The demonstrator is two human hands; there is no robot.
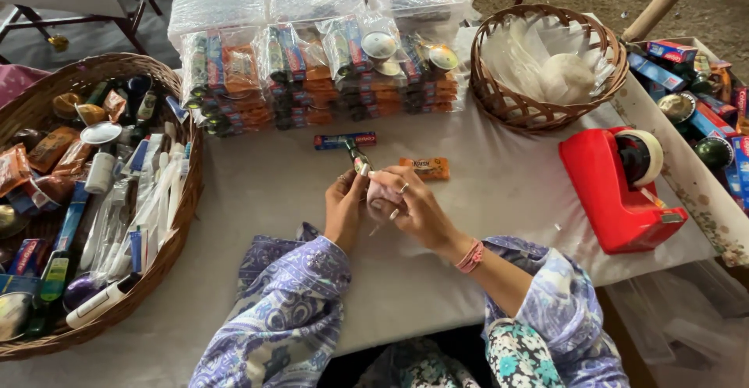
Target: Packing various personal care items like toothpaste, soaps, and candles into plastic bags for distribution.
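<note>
**Both hands closed on a small bottle and a clear bag at mid-table**

The small dark bottle (358, 156) stood out from between the two hands, its long axis tilted, with the capped end pointing up and away from the person, slightly to the left, towards the stacked packs. Its lower end was hidden in the fingers. The left hand (343, 205) had its fingers pinched together around the bottle's lower part. The right hand (409, 205) was curled shut on a crumpled clear plastic bag (380, 194) pressed against the left hand; a ring showed on one finger and a pink band (470, 256) on the wrist. Both hands hovered over the middle of the white table (499, 193), close to the person.

Just beyond the hands, a small orange packet (426, 168) lay flat, and a slim blue-and-red box (345, 140) lay crosswise behind the bottle. Farther back sat a row of filled clear kit bags (320, 76), stacked before three plastic-wrapped containers (312, 2). To the right stood a red tape dispenser (616, 189), and behind it a round wicker basket (499, 95) holding loose clear bags. A large wicker basket (183, 201) on the left held toothbrushes, tubes and sachets. At the far right edge a box (686, 170) held more small boxes and round tins.
</note>
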